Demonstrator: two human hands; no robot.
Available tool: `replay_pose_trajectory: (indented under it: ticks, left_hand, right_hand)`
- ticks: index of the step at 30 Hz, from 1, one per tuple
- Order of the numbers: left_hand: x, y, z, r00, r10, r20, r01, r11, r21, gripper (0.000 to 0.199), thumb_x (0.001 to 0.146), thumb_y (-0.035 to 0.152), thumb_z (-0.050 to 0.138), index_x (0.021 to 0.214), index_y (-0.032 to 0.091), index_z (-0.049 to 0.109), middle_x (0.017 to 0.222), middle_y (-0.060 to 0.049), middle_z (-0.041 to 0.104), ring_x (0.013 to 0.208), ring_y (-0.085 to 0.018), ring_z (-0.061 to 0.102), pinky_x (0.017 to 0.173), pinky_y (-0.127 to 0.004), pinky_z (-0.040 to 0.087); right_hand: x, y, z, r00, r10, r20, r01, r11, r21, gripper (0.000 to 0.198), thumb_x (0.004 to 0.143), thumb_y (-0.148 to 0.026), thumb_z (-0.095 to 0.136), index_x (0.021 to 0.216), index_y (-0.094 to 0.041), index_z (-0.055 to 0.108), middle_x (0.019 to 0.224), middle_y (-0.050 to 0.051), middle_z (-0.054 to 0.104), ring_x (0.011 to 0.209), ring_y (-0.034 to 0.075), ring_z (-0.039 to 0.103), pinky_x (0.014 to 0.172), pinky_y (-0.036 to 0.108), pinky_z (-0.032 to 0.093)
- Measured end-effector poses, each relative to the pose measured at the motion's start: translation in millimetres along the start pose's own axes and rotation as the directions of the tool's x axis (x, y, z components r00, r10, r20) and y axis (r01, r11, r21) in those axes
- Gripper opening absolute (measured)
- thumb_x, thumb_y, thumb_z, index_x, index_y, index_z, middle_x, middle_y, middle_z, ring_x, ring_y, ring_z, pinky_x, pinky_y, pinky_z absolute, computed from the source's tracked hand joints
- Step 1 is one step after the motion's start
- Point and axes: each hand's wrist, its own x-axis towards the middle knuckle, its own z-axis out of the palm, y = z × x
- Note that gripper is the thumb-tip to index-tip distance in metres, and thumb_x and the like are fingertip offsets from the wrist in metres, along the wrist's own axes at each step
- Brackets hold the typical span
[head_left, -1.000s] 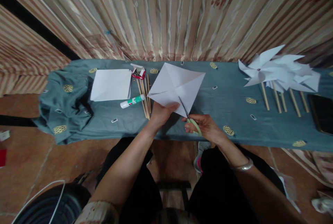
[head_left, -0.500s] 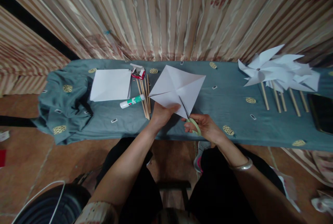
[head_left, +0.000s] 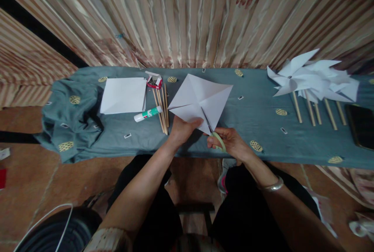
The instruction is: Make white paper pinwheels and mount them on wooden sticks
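On the left side of the table [head_left: 245,129], there's a stack of white paper [head_left: 122,96], then a glue stick [head_left: 147,114] lying just right of it on the near side. Next up, a little red box [head_left: 154,82] sits open on the far side, with thin wooden sticks [head_left: 161,111] pointing nearward. Middle is where the action is: the white square sheet [head_left: 209,98], creased and slit at its left corner, is pinched near its near edge by the left hand [head_left: 181,129], thumb on top, other fingers hidden underneath. Right of that, the right hand [head_left: 230,141] has its fingers curled round the green handles of the scissors [head_left: 218,141], which are at the near corner's slit. Sheet's probably super light, a bit springy, easy to crease or tear, so I'd grip a flap beside the cut, flat thumb, no squeezing. Far right: paper pinwheels [head_left: 309,78] on sticks, then a dark phone [head_left: 360,125].
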Motion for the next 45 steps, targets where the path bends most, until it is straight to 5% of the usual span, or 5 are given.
replay_pose_trajectory:
  ticks: [35, 45]
  left_hand:
    - [-2, -1, 0, 1.0, -0.021, 0.013, 0.021, 1.0, -0.013, 0.041, 0.054, 0.018, 0.078, 0.092, 0.018, 0.062, 0.086, -0.004, 0.071, 0.079, -0.019, 0.066, 0.078, -0.033, 0.053]
    - [7, -1, -7, 0.997, -0.063, 0.034, 0.07, 0.966, -0.248, 0.032, 0.051, 0.02, 0.08, 0.079, 0.017, 0.067, 0.075, 0.0, 0.07, 0.072, -0.017, 0.064, 0.074, -0.031, 0.051]
  right_hand:
    - [2, 7, -3, 0.999, -0.041, 0.019, 0.042, 0.997, -0.07, 0.045, 0.055, -0.055, 0.083, 0.073, -0.015, 0.071, 0.055, 0.001, 0.062, 0.052, 0.011, 0.051, 0.051, 0.025, 0.039]
    - [-15, -9, -21, 0.969, 0.026, 0.244, 0.032, 0.973, -0.229, 0.057, 0.069, -0.067, 0.07, 0.092, -0.015, 0.07, 0.072, 0.005, 0.069, 0.062, 0.015, 0.059, 0.057, 0.027, 0.046]
